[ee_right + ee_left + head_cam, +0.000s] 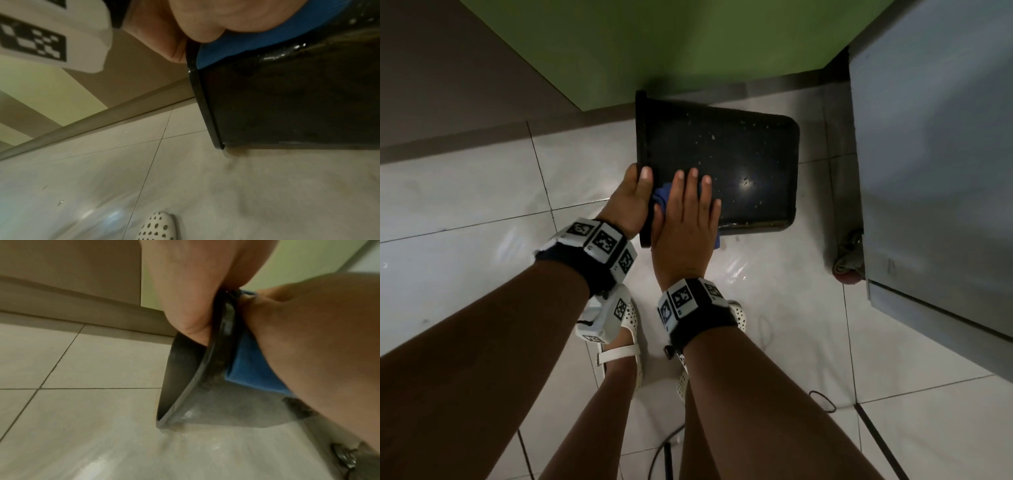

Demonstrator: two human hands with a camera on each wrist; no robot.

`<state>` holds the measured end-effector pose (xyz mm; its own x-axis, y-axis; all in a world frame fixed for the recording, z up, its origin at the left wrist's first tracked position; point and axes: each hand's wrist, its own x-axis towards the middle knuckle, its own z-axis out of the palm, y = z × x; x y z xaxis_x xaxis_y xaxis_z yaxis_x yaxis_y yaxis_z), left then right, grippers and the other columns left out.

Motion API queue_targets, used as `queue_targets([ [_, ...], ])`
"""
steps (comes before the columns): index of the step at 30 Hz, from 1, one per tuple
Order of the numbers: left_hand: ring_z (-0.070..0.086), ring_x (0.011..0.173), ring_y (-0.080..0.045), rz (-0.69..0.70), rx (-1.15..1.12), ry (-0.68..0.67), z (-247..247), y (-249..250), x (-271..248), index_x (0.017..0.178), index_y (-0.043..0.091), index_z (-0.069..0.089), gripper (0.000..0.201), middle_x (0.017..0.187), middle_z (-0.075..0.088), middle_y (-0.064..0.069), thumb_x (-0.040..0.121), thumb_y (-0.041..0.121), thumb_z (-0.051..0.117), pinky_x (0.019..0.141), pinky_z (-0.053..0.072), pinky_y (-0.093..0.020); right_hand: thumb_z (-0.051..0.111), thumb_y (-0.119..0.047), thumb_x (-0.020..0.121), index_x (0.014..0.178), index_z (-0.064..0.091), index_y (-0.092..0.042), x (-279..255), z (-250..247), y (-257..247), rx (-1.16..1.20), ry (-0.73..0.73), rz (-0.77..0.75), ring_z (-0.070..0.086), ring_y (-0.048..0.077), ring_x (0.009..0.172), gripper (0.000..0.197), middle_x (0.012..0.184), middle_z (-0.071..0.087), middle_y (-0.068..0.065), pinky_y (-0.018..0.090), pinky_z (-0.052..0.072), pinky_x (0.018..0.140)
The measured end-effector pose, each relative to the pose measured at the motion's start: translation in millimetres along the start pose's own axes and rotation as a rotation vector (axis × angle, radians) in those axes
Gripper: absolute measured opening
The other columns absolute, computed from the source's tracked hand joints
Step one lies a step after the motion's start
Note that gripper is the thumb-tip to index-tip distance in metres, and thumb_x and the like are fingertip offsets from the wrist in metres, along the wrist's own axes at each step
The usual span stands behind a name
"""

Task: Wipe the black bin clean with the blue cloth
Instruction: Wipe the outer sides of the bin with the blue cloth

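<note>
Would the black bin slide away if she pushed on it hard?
Probably. The bin lies on its side on glossy, wet-looking tiles, so it might skid. It looks like light plastic. Her left hand grips its rim, likely to steady it.

A bin [722, 164] lies on its side on the floor [465, 192], rim to the left, base to the right, a wall [671, 44] behind it. A left hand [631, 198] grips the rim; just right, a right hand [685, 222] presses a cloth [661, 197] on the bin's upper side. A cabinet [935, 171] stands at right.
</note>
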<state>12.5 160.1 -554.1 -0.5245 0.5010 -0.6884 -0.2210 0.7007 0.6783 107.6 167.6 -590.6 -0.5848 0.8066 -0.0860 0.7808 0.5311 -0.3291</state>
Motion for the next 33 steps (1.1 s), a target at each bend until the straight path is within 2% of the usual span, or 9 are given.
queue_targets([
  [5,0.052,0.092,-0.016,0.105,-0.018,0.203,15.8,-9.1,0.0,0.103,0.008,0.049,0.035,0.097,0.055,-0.005,0.100,0.028,0.022,0.078,0.042,-0.019,0.019,-0.038,0.099,0.139,0.024,-0.011,0.0,5.6,7.6,-0.010,0.015,-0.047,0.036,0.029,0.136,0.048,0.145,0.042,0.012,0.043,0.021,0.113],
  [8,0.054,0.086,-0.018,0.115,-0.053,0.270,22.1,-12.4,0.3,0.101,0.008,0.050,0.033,0.092,0.056,-0.005,0.100,0.029,0.025,0.075,0.047,-0.023,0.016,-0.039,0.100,0.139,0.027,-0.010,5.5,3.9,18.1,0.000,0.009,-0.086,0.037,0.030,0.135,0.050,0.144,0.043,0.013,0.043,0.018,0.113],
  [12,0.053,0.069,-0.014,0.064,0.103,0.254,18.8,-10.6,2.4,0.112,0.008,0.046,0.036,0.091,0.055,-0.004,0.098,0.036,0.027,0.038,0.044,-0.011,0.034,-0.037,0.093,0.137,0.042,-0.004,24.4,-5.7,48.0,0.001,0.065,0.018,0.040,0.035,0.132,0.055,0.140,0.046,0.018,0.048,0.022,0.109],
  [16,0.057,0.080,-0.024,0.074,0.158,0.229,15.6,-7.7,3.0,0.113,0.009,0.044,0.039,0.095,0.057,-0.006,0.098,0.040,0.026,0.056,0.053,-0.033,0.028,-0.035,0.094,0.141,0.037,-0.004,41.0,-18.6,87.6,-0.038,0.079,0.142,0.031,0.037,0.137,0.056,0.146,0.037,0.020,0.050,0.020,0.112],
  [20,0.056,0.087,-0.023,0.098,0.165,0.201,16.1,-5.4,2.2,0.124,0.015,0.038,0.039,0.104,0.057,-0.005,0.098,0.039,0.023,0.056,0.049,-0.029,0.019,-0.037,0.096,0.147,0.023,-0.011,52.8,-30.8,112.9,0.022,-0.009,0.309,0.016,0.033,0.143,0.058,0.154,0.022,0.015,0.046,0.014,0.116],
  [23,0.052,0.097,-0.019,0.114,0.049,0.221,19.9,0.0,2.8,0.137,0.021,0.024,0.040,0.111,0.053,-0.001,0.099,0.032,0.024,0.081,0.044,-0.029,0.020,-0.037,0.095,0.148,0.019,-0.014,51.5,-33.0,115.0,0.022,-0.037,0.322,0.013,0.030,0.144,0.058,0.155,0.018,0.012,0.043,0.011,0.116],
  [25,0.051,0.098,-0.017,0.115,-0.007,0.274,25.0,3.5,5.8,0.137,0.019,0.025,0.040,0.110,0.051,0.002,0.099,0.031,0.023,0.088,0.042,-0.031,0.020,-0.037,0.095,0.149,0.018,-0.016,50.4,-33.2,114.2,0.019,-0.032,0.328,0.013,0.029,0.144,0.058,0.156,0.018,0.011,0.042,0.011,0.117],
  [28,0.051,0.095,-0.014,0.145,0.022,0.367,30.0,3.6,9.1,0.131,0.015,0.037,0.040,0.105,0.053,0.004,0.100,0.033,0.021,0.085,0.042,-0.027,0.020,-0.037,0.095,0.148,0.021,-0.013,49.7,-29.6,112.1,0.031,-0.002,0.344,0.015,0.030,0.143,0.058,0.155,0.020,0.013,0.043,0.013,0.116],
  [33,0.052,0.092,-0.014,0.166,0.016,0.388,28.9,-0.5,12.5,0.127,0.012,0.040,0.038,0.102,0.055,0.003,0.100,0.031,0.021,0.079,0.039,-0.023,0.023,-0.036,0.094,0.142,0.033,-0.003,41.6,-15.4,89.1,-0.038,0.132,0.394,0.027,0.040,0.137,0.060,0.148,0.032,0.023,0.051,0.026,0.111],
])
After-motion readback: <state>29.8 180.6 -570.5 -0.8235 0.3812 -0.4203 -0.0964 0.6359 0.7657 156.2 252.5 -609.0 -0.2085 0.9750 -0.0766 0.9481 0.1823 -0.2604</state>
